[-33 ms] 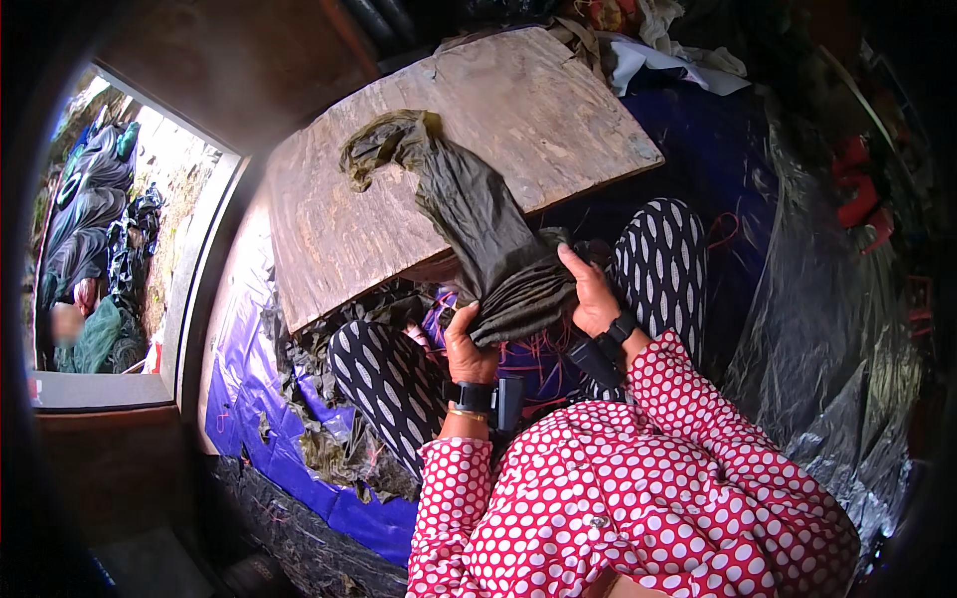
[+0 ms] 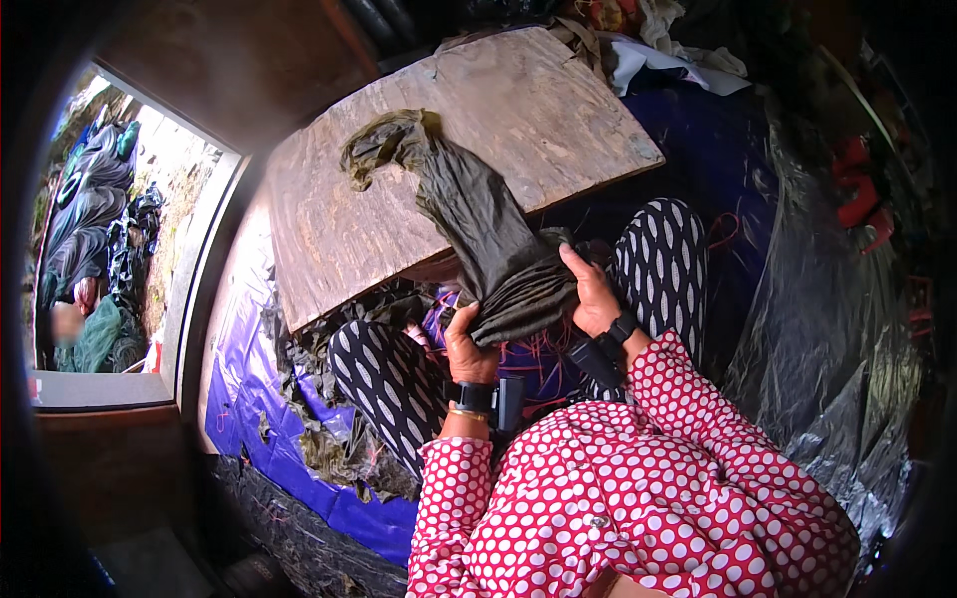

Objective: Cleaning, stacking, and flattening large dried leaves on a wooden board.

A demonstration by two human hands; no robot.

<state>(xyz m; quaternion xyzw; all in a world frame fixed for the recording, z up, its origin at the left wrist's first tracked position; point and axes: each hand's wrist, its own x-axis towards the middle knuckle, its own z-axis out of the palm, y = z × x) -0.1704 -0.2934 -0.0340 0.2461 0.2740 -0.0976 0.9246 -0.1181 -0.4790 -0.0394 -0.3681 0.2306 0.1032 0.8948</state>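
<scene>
Red white-dotted shirt [image 2: 638, 488], black-and-white patterned trousers [image 2: 660, 259], black wristbands [image 2: 467, 396]

at the left, a pale frame [image 2: 100, 391] borders an opening, with grey bundles [image 2: 85, 239] outside and green netting [image 2: 97, 339] below them. a shiny purple-blue sheet [image 2: 249, 389] spreads inside, near the frame. on the right, wrinkled see-through plastic sheeting [image 2: 827, 369] lies near a red object [image 2: 855, 194], its kind unclear. white material [image 2: 678, 64] sits crumpled near the upper edge.

Left grip [image 2: 468, 353] and right grip [image 2: 596, 305] hold dark sheeting [image 2: 483, 214] — pleated.
</scene>
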